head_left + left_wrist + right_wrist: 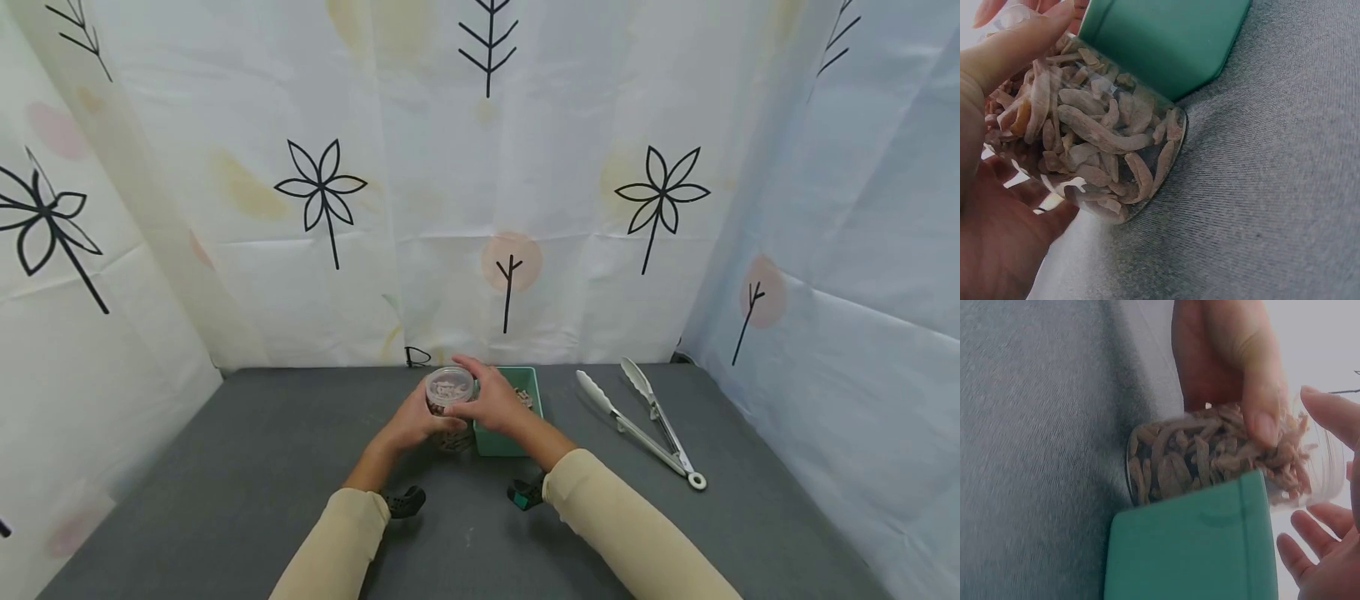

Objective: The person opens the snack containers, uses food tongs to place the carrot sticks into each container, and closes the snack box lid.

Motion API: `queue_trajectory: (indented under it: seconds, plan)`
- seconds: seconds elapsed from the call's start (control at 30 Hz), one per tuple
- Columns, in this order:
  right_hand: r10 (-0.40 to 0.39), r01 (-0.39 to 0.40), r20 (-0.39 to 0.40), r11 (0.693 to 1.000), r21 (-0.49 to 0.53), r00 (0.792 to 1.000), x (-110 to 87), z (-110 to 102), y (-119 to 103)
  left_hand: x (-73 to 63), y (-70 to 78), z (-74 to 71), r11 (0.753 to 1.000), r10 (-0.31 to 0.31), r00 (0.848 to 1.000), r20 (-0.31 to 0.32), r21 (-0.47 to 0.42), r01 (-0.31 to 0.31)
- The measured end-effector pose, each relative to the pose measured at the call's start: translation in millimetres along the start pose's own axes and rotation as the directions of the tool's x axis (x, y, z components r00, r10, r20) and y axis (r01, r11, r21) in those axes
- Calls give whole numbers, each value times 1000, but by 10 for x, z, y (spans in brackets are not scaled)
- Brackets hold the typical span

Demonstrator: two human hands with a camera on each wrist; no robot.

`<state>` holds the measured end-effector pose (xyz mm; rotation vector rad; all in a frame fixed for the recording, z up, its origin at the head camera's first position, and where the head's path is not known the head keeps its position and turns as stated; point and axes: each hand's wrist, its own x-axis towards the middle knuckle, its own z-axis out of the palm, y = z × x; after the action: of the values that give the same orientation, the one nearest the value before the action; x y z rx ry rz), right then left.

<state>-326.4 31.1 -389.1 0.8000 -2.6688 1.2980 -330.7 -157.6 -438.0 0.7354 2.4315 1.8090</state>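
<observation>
A clear, see-through jar filled with brownish dried strips is upright beside the green bin, its base at the table. My left hand grips the jar's side, thumb across it in the left wrist view. My right hand is around the jar's translucent lid, with thumb and fingers spread on opposite sides. In the right wrist view, its fingertips look slightly apart from the lid; contact farther back cannot be made out.
The green bin stands just right of the jar, with similar brown pieces inside. Open metal tongs lie on the grey table to the right. White patterned cloth encloses the back and sides.
</observation>
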Motion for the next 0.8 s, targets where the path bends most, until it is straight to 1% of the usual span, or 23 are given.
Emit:
queue_trajectory:
  seconds: [0.1, 0.2, 0.3, 0.37, 0.47, 0.53, 0.6, 0.67, 0.73, 0.8]
  plan:
    - [-17, 17, 18, 1000, 0, 1000, -38, -70, 35, 6, -22, -18, 1000, 13, 999, 34, -5, -13]
    - [-34, 34, 27, 999, -32, 999, -77, -157, 85, -16, -11, -50, 998, -23, 999, 43, 58, 21]
    - [-30, 32, 26, 996, -83, 999, -114, -268, 127, -49, 11, -86, 987, -76, 997, 17, 146, 72]
    - [-29, 31, 22, 993, -114, 999, -139, -355, 159, -70, 19, -126, 974, -110, 994, -5, 199, 109]
    - [-39, 41, 14, 983, -177, 999, -193, -508, 231, -113, 9, -211, 957, -132, 991, -35, 257, 137]
    - [-51, 51, 8, 975, -214, 999, -242, -625, 293, -155, 8, -281, 942, -134, 989, -56, 303, 144]
    - [-61, 57, -7, 964, -259, 998, -300, -746, 353, -199, 5, -357, 922, -125, 989, -84, 359, 147]
    - [-75, 62, -31, 951, -304, 997, -351, -864, 430, -245, 6, -437, 893, -113, 986, -122, 422, 155]
    - [-96, 70, -55, 930, -361, 994, -406, -977, 512, -293, 2, -523, 866, -89, 983, -161, 475, 156]
    - [-122, 77, -76, 895, -438, 990, -460, -1083, 610, -341, -7, -610, 843, -53, 977, -208, 516, 155]
